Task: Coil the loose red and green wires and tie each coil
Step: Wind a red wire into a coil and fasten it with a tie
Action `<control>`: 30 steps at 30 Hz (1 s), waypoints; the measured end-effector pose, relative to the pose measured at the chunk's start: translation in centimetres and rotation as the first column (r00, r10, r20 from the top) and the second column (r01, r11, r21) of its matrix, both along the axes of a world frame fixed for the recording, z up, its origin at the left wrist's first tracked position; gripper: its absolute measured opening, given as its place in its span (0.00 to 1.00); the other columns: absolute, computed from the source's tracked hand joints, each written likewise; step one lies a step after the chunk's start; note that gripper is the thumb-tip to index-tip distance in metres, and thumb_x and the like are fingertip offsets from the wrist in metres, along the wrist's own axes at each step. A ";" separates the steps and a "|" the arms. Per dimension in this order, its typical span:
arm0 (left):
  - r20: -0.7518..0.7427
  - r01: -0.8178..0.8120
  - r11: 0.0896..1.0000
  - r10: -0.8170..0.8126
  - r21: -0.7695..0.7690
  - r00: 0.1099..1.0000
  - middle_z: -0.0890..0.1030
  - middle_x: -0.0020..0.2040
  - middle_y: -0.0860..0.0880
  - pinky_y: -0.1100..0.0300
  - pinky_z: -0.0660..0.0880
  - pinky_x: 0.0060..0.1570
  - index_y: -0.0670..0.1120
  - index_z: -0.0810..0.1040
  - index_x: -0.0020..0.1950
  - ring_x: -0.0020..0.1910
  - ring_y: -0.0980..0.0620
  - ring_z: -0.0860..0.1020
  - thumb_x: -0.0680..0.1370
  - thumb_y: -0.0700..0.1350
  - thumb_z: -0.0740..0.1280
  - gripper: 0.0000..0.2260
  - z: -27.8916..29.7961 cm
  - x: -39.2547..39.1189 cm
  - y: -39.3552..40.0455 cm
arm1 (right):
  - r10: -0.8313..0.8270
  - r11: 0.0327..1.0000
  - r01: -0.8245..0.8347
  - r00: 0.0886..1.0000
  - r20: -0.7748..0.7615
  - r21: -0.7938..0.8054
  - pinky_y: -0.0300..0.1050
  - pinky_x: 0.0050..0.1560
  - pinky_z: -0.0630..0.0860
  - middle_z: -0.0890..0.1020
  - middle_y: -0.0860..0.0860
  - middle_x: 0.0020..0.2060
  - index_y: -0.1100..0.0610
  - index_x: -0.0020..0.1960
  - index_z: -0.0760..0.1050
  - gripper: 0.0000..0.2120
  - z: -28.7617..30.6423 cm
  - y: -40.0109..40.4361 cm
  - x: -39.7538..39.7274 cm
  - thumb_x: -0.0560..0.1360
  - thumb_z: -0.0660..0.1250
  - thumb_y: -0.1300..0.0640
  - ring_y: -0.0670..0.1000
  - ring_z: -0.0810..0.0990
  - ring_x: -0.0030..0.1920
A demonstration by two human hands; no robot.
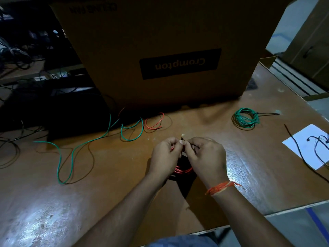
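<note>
Dim room, glossy brown worktop [124, 175]; cardboard box [160, 41] reads "Crompton" upside down. Left hand [164, 155] & right hand [204, 157] grip: pinching red coil [183, 170].

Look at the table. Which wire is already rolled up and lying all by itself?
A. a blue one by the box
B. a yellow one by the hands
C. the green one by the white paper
C: the green coil lies bundled on the table, near the white paper, away from both hands.
</note>
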State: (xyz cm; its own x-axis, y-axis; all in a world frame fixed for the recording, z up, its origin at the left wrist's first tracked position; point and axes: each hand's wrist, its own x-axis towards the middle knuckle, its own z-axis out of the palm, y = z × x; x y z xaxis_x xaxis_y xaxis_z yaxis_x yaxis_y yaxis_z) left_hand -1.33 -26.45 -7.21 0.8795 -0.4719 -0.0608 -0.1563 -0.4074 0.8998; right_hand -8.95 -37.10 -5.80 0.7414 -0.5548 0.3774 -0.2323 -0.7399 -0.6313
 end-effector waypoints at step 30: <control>0.096 0.221 0.972 -0.213 -0.080 0.972 0.79 0.31 0.53 0.61 0.68 0.36 0.57 0.75 0.40 0.32 0.60 0.75 0.84 0.48 0.63 0.13 1.9 -0.4 1.5 | 0.214 0.456 -0.091 0.977 -0.009 0.885 0.40 0.27 0.66 0.73 0.54 0.27 0.68 0.45 0.80 0.09 2.8 -3.3 2.8 0.76 0.72 0.61 0.49 0.69 0.26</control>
State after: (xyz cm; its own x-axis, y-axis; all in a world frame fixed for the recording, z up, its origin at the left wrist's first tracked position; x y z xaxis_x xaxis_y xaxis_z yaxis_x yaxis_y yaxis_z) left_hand -1.76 -24.95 -5.27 0.7557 -0.6520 0.0618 -0.3108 -0.2740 0.9101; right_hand -6.14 -40.42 -2.95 0.8481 -0.4205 -0.3225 -0.2815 0.1581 -0.9464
